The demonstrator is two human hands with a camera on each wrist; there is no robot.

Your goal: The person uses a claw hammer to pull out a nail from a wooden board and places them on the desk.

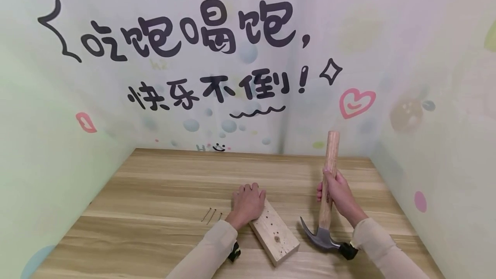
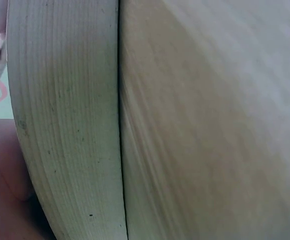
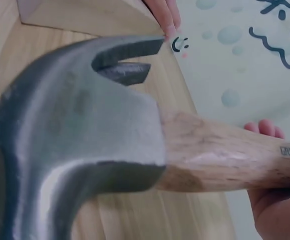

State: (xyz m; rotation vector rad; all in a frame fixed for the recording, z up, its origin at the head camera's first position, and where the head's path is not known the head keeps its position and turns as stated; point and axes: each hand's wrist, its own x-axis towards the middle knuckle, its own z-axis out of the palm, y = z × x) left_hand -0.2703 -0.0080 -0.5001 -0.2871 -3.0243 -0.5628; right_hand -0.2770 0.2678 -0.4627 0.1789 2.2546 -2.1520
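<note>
A pale rectangular wooden block point(image 1: 276, 229) lies at an angle on the table, with several small dark holes and a knot on its top face. My left hand point(image 1: 248, 203) grips the far end of it, fingers over the edge. The block's side point(image 2: 70, 110) fills much of the left wrist view. To the right, my right hand point(image 1: 341, 195) holds a claw hammer point(image 1: 332, 147) round the middle of its wooden handle. The handle points up and away; the metal head hangs low, claw toward the block. Close up, the steel head point(image 3: 110, 125) covers much of the right wrist view.
Three thin nails point(image 1: 211, 215) lie on the wood-grain table point(image 1: 155, 193), left of my left hand. A pale printed wall point(image 1: 248, 132) with black writing stands behind the table, and walls rise at both sides. Small black objects point(image 1: 234, 253) show beside the wrists.
</note>
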